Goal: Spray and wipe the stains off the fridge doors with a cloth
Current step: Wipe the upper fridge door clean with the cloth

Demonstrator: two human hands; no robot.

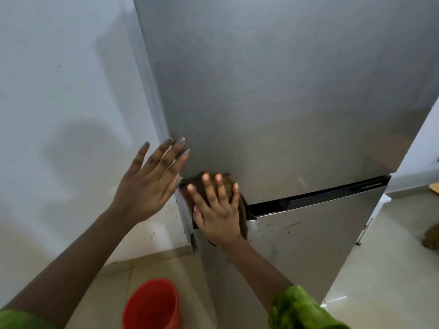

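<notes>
The right hand [217, 210] lies flat, fingers spread, pressing the brown cloth [244, 222] onto the bottom left corner of the upper fridge door [273, 103] to rub it, while the open, empty left hand [147, 186] touches the door's edge, probably to keep steady.

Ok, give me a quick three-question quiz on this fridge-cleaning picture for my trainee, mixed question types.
1. True or false: the right hand presses the dark brown cloth flat against the silver steel fridge.
2. The round red plastic bucket stands: A on the cream tiled floor, B on a shelf, C atop the fridge.
3. Fill in: dark smears mark the ___ door.
Key: 1 true; 2 A; 3 lower.
</notes>
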